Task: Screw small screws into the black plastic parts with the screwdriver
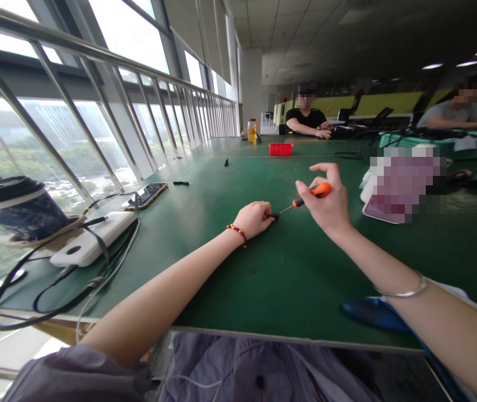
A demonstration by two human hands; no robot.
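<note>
We're seated at a long green worktop (263, 268), both bare forearms stretched out toward its middle. Our right hand (326, 204) pinches the orange handle of a small screwdriver (305, 200) betw. thumb and fingertips, index finger curled up over the top, other fingers loosely bent. The black shaft slants down & left, tip meeting our left hand (255, 219). That hand is closed in a loose fist resting on the worktop, fingertips pinched round a small dark part (272, 215); most of it is hidden, so we can't tell what it is. A red bead bracelet (237, 230) sits on the left wrist, a thin silver bangle (401, 290) on the right.

To do this step well, we judge: keep the left fist planted on the worktop so the part can't spin, line the shaft straight w/ the screw rather than at a slant, press lightly while rolling the handle w/ fingertips, and watch the tip doesn't slip toward the left fingers.

Toward the left edge: a white power bank (91, 240) w/ tangled black cables, a phone (146, 195), a dark patterned container (16, 209). Further out along the worktop: small black bits (181, 182), a red tray (281, 149), an amber jar (252, 131). Two other people sit at the far end & far right, well apart from us.
</note>
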